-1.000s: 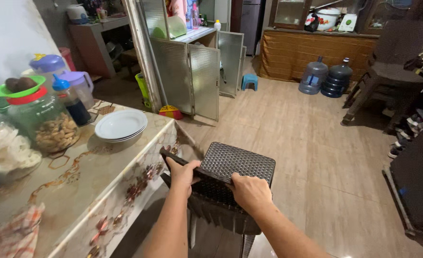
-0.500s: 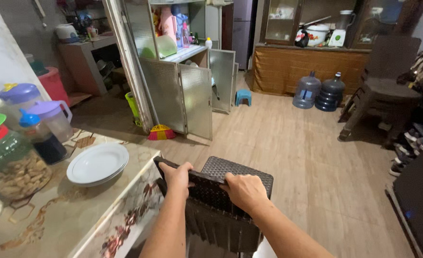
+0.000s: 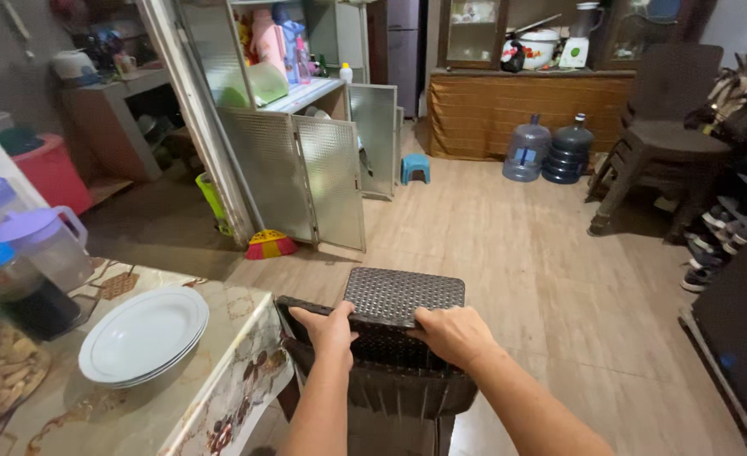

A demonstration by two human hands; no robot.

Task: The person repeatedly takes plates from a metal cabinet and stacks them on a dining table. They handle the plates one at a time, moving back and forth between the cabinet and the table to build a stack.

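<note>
Both hands, the left hand (image 3: 327, 325) and right hand (image 3: 451, 331), are shown with fingers clamped on the back rail of a dark woven plastic chair (image 3: 403, 295), which has been drawn clear of the marble-patterned table (image 3: 221, 371) since the earlier view.

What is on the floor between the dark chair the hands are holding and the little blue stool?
Nothing. In the head view, only bare wood-look floor stretches from the dark woven plastic chair, gripped by the left hand and right hand, to the small blue plastic stool.
</note>
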